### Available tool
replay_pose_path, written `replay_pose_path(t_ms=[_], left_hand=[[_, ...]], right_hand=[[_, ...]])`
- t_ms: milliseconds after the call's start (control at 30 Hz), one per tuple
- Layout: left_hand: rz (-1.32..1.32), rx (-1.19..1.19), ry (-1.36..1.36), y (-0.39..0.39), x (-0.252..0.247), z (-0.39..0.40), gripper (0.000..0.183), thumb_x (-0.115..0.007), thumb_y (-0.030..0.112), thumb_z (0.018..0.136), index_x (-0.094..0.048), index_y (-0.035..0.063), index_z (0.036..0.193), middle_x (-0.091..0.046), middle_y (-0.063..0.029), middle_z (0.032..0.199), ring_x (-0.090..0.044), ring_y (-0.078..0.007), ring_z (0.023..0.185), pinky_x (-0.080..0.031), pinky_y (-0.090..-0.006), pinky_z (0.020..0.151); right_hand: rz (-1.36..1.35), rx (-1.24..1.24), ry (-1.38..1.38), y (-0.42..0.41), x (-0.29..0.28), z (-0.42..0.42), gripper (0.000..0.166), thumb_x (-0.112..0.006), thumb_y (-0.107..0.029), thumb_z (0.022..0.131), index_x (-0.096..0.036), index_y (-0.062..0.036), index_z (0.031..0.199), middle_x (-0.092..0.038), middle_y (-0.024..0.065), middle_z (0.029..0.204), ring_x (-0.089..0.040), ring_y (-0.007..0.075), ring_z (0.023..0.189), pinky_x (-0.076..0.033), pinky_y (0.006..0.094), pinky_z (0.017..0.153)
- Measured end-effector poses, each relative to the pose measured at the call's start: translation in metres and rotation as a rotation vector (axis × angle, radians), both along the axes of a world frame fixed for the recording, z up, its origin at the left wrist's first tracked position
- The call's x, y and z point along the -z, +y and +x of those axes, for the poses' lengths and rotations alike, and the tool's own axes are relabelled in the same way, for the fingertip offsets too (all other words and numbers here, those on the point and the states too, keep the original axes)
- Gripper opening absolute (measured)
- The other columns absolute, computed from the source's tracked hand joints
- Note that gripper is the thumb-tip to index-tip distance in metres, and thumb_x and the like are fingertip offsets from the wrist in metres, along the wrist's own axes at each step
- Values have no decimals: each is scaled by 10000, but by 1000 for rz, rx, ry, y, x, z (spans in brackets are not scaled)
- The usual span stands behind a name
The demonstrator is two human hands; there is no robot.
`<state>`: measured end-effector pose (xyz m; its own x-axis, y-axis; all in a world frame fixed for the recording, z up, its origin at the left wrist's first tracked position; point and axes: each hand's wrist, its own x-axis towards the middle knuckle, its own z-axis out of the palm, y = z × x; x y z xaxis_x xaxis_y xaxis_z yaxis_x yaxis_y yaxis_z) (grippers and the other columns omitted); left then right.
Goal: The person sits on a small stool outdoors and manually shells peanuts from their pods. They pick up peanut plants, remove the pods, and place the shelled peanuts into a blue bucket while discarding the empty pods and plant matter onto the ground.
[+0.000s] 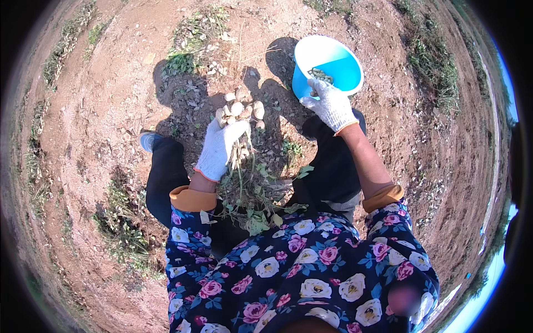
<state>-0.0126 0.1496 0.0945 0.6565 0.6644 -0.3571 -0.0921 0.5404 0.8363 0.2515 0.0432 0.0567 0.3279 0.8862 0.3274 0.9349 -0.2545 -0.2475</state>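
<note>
My left hand (222, 143), in a white knitted glove, grips a pulled peanut plant just below its cluster of pods. The pale peanut pods (237, 109) stick up past my fingers, and the plant's leafy stems (245, 187) hang back toward my lap. My right hand (329, 104), gloved the same way, is at the near rim of a light blue plastic bucket (354, 77). Between its thumb and fingers shows what looks like a peanut pod (313, 94). A small heap of peanut pods (320, 75) lies inside the bucket, partly hidden by my fingers.
Dry brown soil (125, 83) with scattered dead leaves surrounds me. A pile of peanut plants (195, 39) lies ahead, another plant heap (123, 229) at my left, and a row of plants (431, 62) to the right. My dark-trousered legs (166, 179) flank the plant stems.
</note>
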Motion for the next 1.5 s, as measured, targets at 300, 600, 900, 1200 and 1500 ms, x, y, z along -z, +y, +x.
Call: replay_pose_path(t_ms=[300, 600, 900, 1200, 1500], left_hand=[[589, 145, 217, -1, 9, 6, 127, -585, 32, 874, -525, 20, 985, -566, -21, 922, -535, -87, 852, -467, -238, 755], [185, 93, -123, -9, 25, 7, 125, -594, 3, 858, -528, 64, 945, -520, 15, 886, -532, -70, 836, -447, -215, 739], [99, 214, -50, -1, 19, -3, 211, -522, 80, 905, -540, 24, 1107, -592, -55, 990, -592, -133, 860, -486, -251, 726], [-73, 185, -163, -1, 19, -4, 289, -527, 103, 903, -546, -23, 1163, -642, -82, 985, -636, -151, 882, -528, -272, 682], [-22, 257, -108, -1, 32, -2, 244, -543, 114, 898, -586, -27, 1092, -643, -92, 995, -625, -131, 869, -504, -246, 757]], right_hand=[[196, -348, 784, 5, -66, -81, 287, -716, -200, 808, -626, -76, 1051, -598, 21, 887, -568, 127, 780, -470, 266, 701], [266, -139, 1755, 15, -43, -100, 205, -515, -266, 958, -528, -121, 814, -494, -37, 676, -418, 66, 516, -339, 191, 449], [509, -150, 2402, -1, -38, -70, 267, -563, -163, 826, -530, -72, 1074, -556, 89, 956, -500, 149, 745, -430, 235, 588], [271, -323, 1772, 7, -31, -99, 481, -628, 4, 846, -461, -54, 1293, -555, 29, 1068, -521, 70, 857, -461, 206, 680], [280, -303, 1758, 10, -28, -98, 233, -549, -148, 933, -540, -70, 1153, -558, -19, 924, -489, 38, 762, -425, 181, 616]])
